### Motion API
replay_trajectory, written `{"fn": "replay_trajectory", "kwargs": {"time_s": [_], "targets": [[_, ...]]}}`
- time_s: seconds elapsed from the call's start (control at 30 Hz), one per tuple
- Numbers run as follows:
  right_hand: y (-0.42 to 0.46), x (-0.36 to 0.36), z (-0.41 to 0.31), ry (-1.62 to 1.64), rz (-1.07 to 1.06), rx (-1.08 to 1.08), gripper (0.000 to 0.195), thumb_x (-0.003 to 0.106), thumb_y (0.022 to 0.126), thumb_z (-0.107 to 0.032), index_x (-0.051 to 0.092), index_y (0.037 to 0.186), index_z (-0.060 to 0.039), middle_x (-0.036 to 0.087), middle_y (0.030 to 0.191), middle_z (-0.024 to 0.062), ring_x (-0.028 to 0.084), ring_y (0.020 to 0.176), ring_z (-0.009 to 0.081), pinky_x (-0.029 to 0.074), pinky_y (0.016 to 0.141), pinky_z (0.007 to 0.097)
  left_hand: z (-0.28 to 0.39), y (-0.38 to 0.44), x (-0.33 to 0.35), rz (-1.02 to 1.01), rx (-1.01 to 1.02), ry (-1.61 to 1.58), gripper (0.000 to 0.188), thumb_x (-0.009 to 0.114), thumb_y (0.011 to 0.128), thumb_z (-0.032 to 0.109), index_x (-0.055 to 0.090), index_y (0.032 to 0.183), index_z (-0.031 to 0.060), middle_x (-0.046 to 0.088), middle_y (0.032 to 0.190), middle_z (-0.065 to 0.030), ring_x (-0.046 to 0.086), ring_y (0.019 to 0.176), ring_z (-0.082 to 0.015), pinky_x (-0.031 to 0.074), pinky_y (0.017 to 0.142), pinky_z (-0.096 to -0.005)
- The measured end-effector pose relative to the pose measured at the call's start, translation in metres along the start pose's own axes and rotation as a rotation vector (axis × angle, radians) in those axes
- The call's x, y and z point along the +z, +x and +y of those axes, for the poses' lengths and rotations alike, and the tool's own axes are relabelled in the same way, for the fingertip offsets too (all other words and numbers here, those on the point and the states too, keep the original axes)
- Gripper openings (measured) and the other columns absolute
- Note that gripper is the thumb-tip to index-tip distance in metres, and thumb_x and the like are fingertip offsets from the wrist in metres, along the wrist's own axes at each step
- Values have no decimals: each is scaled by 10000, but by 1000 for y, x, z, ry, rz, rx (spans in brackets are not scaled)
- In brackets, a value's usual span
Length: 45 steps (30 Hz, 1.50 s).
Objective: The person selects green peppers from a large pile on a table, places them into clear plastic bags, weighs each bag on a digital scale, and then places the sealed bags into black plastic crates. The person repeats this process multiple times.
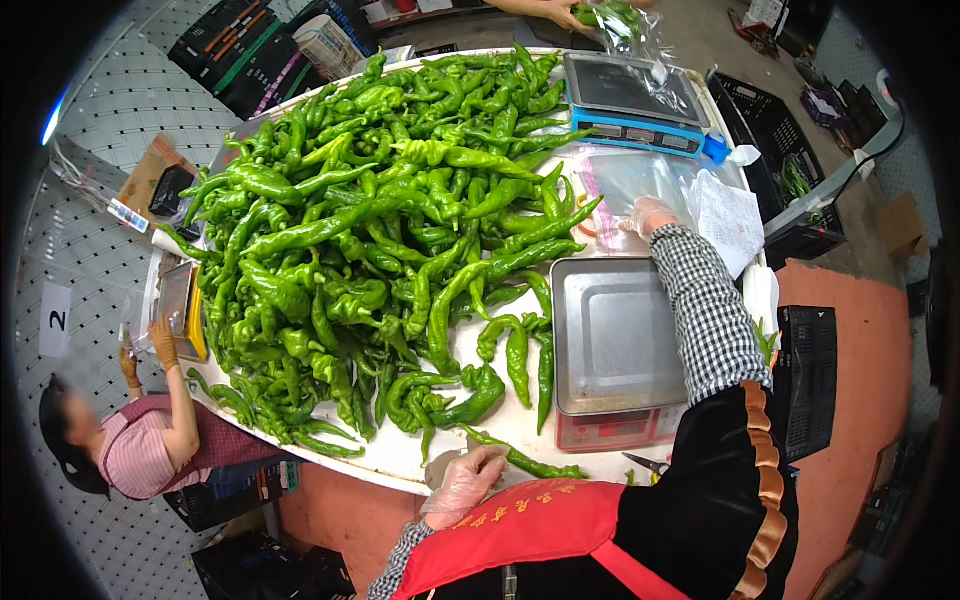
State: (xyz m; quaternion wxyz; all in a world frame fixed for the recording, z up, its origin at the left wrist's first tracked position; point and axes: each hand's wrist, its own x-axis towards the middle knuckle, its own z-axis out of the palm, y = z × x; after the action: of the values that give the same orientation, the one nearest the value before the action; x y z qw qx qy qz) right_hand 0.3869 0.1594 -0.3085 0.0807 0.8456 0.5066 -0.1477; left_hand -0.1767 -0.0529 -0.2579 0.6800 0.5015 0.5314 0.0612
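My right hand (pixel 649 216), in a clear plastic glove, reaches past the weighing scale and touches a stack of clear plastic bags (pixel 626 184). Whether its fingers grip a bag cannot be made out. At the table's near edge is my left hand (pixel 471 478), also gloved, its fingers curled beside a single long green pepper (pixel 525 456). I cannot tell if it holds anything. A big heap of green peppers (pixel 360 240) covers much of the white table (pixel 390 457). Nothing lies on the metal pan (pixel 621 337) of the red scale (pixel 604 430).
Scissors (pixel 646 462) lie by the red scale. Farther back stand a blue scale (pixel 637 133) and crumpled white paper (pixel 724 217). Across the table, a person's hands (pixel 562 13) hold bagged peppers. Another person (pixel 150 442) works at a yellow scale (pixel 196 319). Black crates (pixel 806 382) flank the table.
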Motion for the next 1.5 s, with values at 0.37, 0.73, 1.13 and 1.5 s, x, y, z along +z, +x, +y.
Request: {"fn": "replay_trajectory", "kwargs": {"time_s": [0.37,0.73,1.13,1.5], "targets": [[24,-5,68,216,200,-13,266,640,973,-260,801,1085,-81,763,1110,173,730,1022,312,577,884,407,59,-3,2,-54,64,306,347,635,1035,230,682,1326,46,698,876,-16,622,739,-91,507,663,-271],[-228,-154,-1,1391,548,-421,241,653,1042,-205,769,1065,5,760,933,41,696,846,117,558,822,280,90,1,22,-44,411,257,353,674,1026,175,666,1343,18,748,1160,-127,690,1035,-183,559,916,-325],[-371,-16,-105,763,518,-826,176,694,865,-9,718,1039,-20,727,1029,196,705,949,384,578,839,424,162,-46,33,726,1366,1245,679,640,883,9,572,1498,290,509,1573,-94,421,1507,-344,188,1279,-572],[-390,-5,-116,544,271,-1023,150,680,816,-44,676,961,-8,688,892,177,675,843,393,555,766,458,89,2,43,689,1048,1390,842,825,793,338,481,1540,157,439,1624,-132,284,1579,-349,110,1241,-713]]}}
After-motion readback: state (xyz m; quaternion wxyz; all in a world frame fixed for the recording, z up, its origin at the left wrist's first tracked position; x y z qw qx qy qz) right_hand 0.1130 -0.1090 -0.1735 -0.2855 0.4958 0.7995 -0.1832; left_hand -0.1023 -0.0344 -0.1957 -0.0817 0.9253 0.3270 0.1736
